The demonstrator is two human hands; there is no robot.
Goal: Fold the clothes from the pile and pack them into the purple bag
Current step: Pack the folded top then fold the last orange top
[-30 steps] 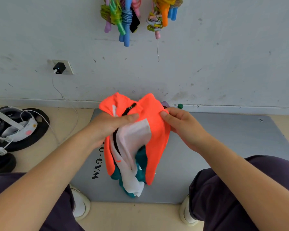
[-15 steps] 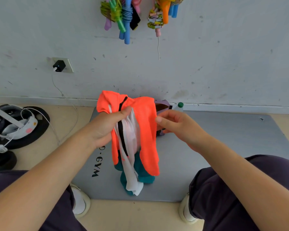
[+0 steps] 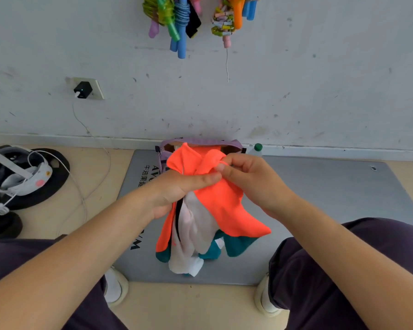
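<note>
I grip the bunched orange garment [image 3: 224, 206] with both hands, left hand [image 3: 177, 189] clasping its middle, right hand [image 3: 246, 177] pinching the top, above the mat [image 3: 320, 198] before the open purple bag [image 3: 200, 142]; folding unfinished, packing pending.

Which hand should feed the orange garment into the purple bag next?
Probably the right hand: it pinches the orange garment's top edge beside the purple bag's opening. The left hand grips lower down.
</note>
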